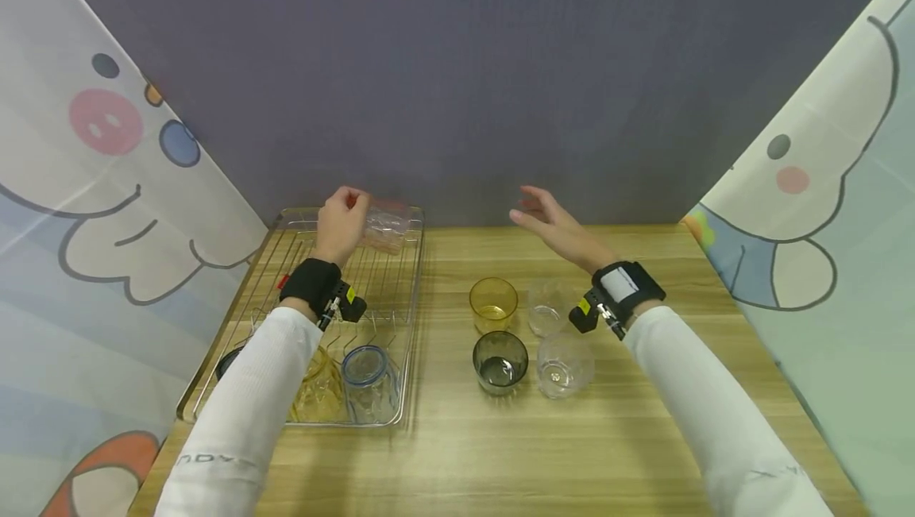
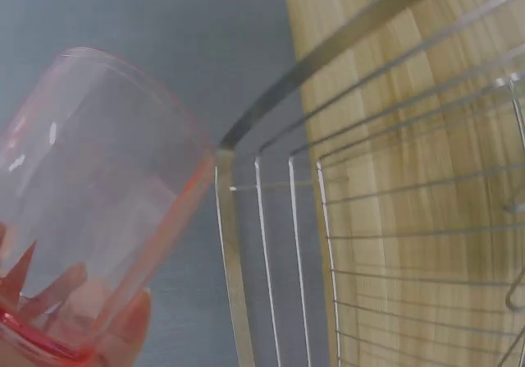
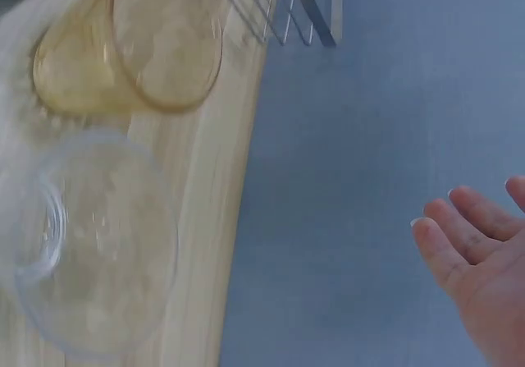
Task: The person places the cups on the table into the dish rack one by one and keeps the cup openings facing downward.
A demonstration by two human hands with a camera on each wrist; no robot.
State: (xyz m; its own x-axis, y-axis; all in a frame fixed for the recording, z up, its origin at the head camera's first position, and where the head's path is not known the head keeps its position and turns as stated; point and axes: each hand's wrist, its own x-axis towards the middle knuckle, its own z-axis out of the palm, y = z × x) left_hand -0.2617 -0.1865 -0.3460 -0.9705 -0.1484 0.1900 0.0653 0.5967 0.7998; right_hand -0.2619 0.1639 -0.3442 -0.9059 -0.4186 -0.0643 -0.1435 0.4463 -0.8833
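A clear pink-tinted glass point(image 1: 387, 227) is held sideways over the far end of the wire dish rack point(image 1: 422, 279). My left hand point(image 1: 342, 223) grips it at one end; in the left wrist view fingers point(image 2: 123, 326) show behind the pink rim, and the glass point(image 2: 107, 162) tilts beside the rack's metal edge. My right hand point(image 1: 554, 223) hovers above the back of the table with nothing in it, its fingers relaxed and apart. Below it stand an amber glass point(image 1: 493, 304), a dark grey glass point(image 1: 500, 362) and two clear glasses point(image 1: 565, 370), all mouth up.
Inside the rack's near end, a yellow glass point(image 1: 318, 394) and a blue-rimmed glass point(image 1: 370, 382) stand upside down. A dark glass point(image 1: 227, 361) is partly hidden by my left sleeve. A grey wall point(image 1: 465, 88) rises behind the wooden table point(image 1: 457, 453); printed panels flank both sides.
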